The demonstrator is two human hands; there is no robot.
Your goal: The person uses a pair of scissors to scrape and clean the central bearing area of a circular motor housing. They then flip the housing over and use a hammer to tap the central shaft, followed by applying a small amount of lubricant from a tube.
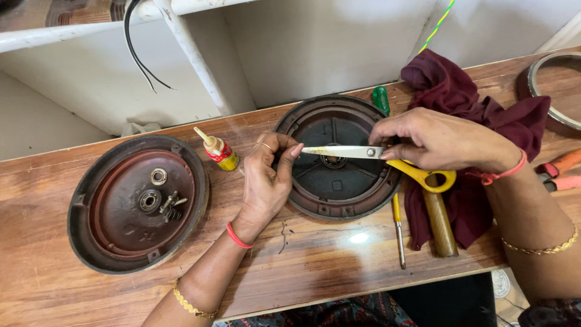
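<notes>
Pinching yellow-handled steel scissors (363,154), my right hand (442,142); left hand (266,175) pinched at nine o'clock of dark round metal cover (315,194). Risk: blades nick fingertips.

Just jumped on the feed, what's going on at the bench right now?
A person holds yellow-handled scissors in the right hand, blades closed, with the tip meeting the left hand's fingertips over a dark round cover. A second round cover with loose small parts inside lies to the left, a small glue bottle between them.
</notes>
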